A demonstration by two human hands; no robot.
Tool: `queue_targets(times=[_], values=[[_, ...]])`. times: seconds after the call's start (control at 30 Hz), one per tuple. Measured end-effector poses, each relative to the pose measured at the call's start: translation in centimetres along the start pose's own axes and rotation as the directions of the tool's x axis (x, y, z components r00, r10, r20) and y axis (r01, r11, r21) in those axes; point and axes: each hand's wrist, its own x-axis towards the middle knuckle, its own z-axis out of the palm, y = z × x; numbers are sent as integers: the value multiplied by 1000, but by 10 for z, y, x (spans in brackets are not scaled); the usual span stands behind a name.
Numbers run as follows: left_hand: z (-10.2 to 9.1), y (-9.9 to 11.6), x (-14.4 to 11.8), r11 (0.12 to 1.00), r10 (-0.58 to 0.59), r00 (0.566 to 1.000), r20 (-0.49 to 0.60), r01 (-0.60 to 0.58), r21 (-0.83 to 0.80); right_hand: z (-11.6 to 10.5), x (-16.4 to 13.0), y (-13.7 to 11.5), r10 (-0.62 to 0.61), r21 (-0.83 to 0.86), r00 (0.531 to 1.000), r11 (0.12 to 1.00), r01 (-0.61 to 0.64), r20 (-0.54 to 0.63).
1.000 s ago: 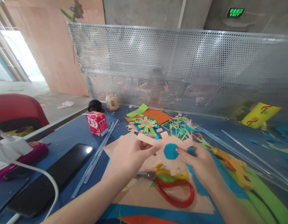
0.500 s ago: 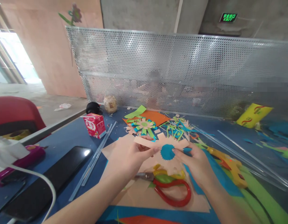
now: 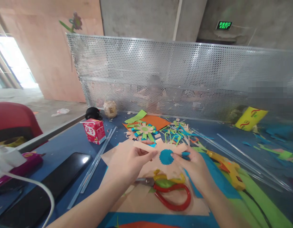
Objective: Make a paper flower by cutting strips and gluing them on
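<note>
Between my hands is a peach paper flower (image 3: 159, 145) with a scalloped blue centre (image 3: 166, 157). My left hand (image 3: 133, 163) pinches its left side, thumb over fingers. My right hand (image 3: 195, 166) is closed on the right side, its thumb by the blue centre's edge. The fingers behind the paper are partly hidden. Below the flower, red-handled scissors (image 3: 184, 202) lie on peach paper sheets (image 3: 129, 202), with yellow and green parts showing at the handle. A finished-looking layered paper flower (image 3: 145, 129) in green, blue and peach lies beyond my hands.
A yellow glue gun (image 3: 229, 171) lies to the right beside clear glue sticks (image 3: 246, 158). On the left are a black phone (image 3: 49, 186), a red drink carton (image 3: 94, 131) and a white cable (image 3: 45, 190). Paper scraps (image 3: 179, 129) lie before a perforated metal screen (image 3: 137, 69).
The view has shifted slightly, so most things sit a little further left and the background lower. Both hands keep the same hold on the paper flower.
</note>
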Motion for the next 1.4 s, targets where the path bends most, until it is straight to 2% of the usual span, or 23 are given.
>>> queue_targets(times=[0.23, 0.37, 0.47, 0.6, 0.67, 0.73, 0.8, 0.87, 0.9, 0.97, 1.07, 1.17, 1.23, 1.3, 1.33, 1.4], values=[[3, 12, 0, 998, 19, 998, 66, -14, -66, 0, 0, 1, 13, 18, 1000, 1000, -12, -22], [4, 13, -1, 995, -29, 999, -37, 25, -95, -1, 1, 5, -3, 30, 999, 1000, 5, -50], [2, 3, 2, 993, -8, 994, -108, -4, -115, -3, 4, 9, -93, 108, 994, 989, 98, -57], [-1, -8, 5, 989, 44, 995, -84, -55, -139, -6, 8, 14, -220, 213, 974, 950, 226, -56], [-3, -6, 4, 996, 60, 994, -88, -66, -66, -5, 8, 15, -190, 278, 980, 940, 200, -63], [-2, -1, 2, 997, 81, 992, -93, -80, 9, -4, 8, 15, -65, 365, 992, 926, 100, -105], [0, 5, -1, 995, 99, 995, -18, -98, 36, -1, 8, 15, 79, 472, 987, 882, -4, -140], [3, 7, -3, 992, 100, 990, 96, -106, 67, 1, 7, 15, 158, 561, 980, 826, -63, -121], [5, 5, -3, 989, 100, 983, 151, -115, 93, 2, 7, 15, 162, 588, 982, 805, -78, -92], [7, 0, -3, 978, 123, 974, 191, -152, 144, 5, 5, 14, 138, 603, 990, 792, -102, -14], [7, -9, 0, 936, 225, 963, 151, -257, 242, 6, 1, 12, 45, 563, 994, 821, -93, 99], [1, -14, 2, 871, 376, 917, 131, -398, 288, 5, -1, 7, -113, 438, 980, 899, 30, 163], [-5, -15, 3, 821, 492, 858, 149, -514, 247, 2, -2, 4, -221, 264, 954, 950, 164, 202], [-13, -13, 4, 727, 606, 772, 192, -635, 261, -3, 0, 4, -309, 76, 920, 951, 299, 242], [-17, -13, 5, 653, 666, 712, 221, -700, 289, -7, 2, 4, -345, -19, 908, 933, 359, 239], [-23, -13, 6, 480, 768, 582, 267, -799, 363, -16, 7, 5, -398, -264, 906, 867, 423, 146]])
